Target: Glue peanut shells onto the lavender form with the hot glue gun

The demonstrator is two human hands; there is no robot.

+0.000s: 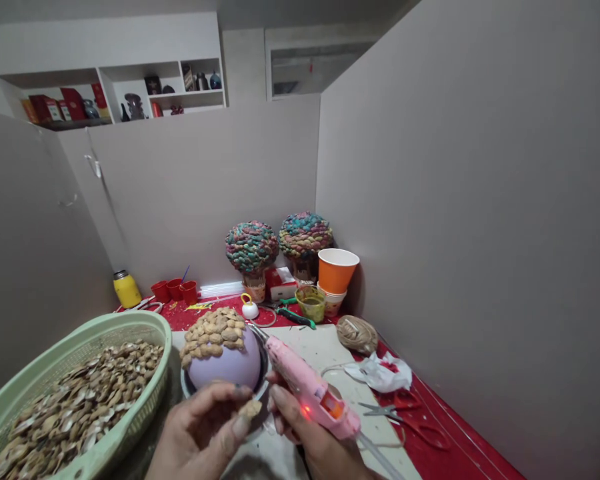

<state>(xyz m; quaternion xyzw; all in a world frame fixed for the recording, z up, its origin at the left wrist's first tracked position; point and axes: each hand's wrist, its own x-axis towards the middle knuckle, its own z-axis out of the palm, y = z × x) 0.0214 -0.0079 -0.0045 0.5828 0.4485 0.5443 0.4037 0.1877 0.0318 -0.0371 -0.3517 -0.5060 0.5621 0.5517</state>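
Head view:
- On my left, a green basket (pixel 143 408) is holding peanut shells (pixel 80 407).
- My left hand (pixel 197 433) is pinching a shell piece (pixel 251 409).
- Beyond it, the part-covered lilac ball (pixel 225 371) is resting in a bowl (pixel 184 383).
- My right hand (pixel 313 437) is grasping the pink glue gun (pixel 303 380).

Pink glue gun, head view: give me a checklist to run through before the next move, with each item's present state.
1. Pink glue gun held in the right hand: ok.
2. Red light on the gun lit: ok.
3. Peanut shell pinched between thumb and finger of the left hand: ok.
4. Glue on that shell: cannot tell.
5. Purple ball seated in its bowl, with bare surface showing below the attached shells: ok.
6. More shells within reach: ok, probably; the green basket at the left holds plenty.
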